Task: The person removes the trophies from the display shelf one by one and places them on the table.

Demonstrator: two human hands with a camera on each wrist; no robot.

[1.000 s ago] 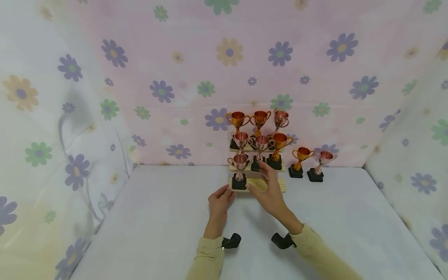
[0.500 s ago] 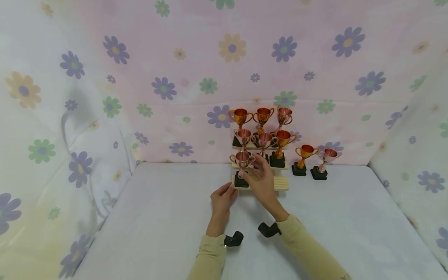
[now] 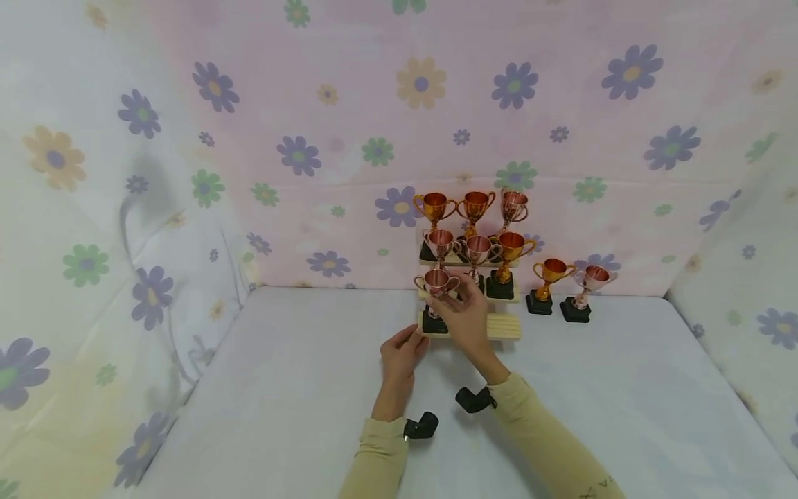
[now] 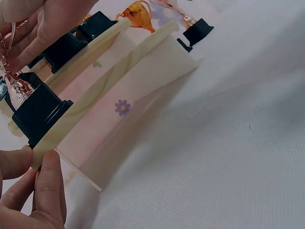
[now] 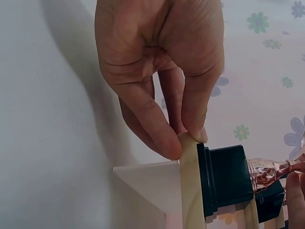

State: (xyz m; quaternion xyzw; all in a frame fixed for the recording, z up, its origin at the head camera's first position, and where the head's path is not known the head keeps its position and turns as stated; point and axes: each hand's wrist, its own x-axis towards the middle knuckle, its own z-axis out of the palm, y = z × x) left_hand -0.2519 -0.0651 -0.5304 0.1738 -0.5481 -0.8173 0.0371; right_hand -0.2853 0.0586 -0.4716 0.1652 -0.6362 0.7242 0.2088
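Gripped above the base (image 3: 434, 323) by the right hand (image 3: 466, 323) (only beside it a second ago): pink trophy (image 3: 436, 281), upright at the left end of the bottom shelf (image 3: 503, 325), near the back edge of the counter (image 3: 312, 388). Pinched by the left hand (image 3: 399, 355): that same end. Probably fine adjustment.

Ahead I see a pale pink cloth (image 3: 349, 41) hung as a backdrop, printed with purple, green and orange flowers. A left cloth (image 3: 43, 104), whiter and yellowish lower down, has wrinkles and a curved grey streak that I can't identify; a right cloth (image 3: 729, 277) carries similar flowers. Below, my view shows the white-covered bench (image 3: 293, 388) meeting the backdrop.
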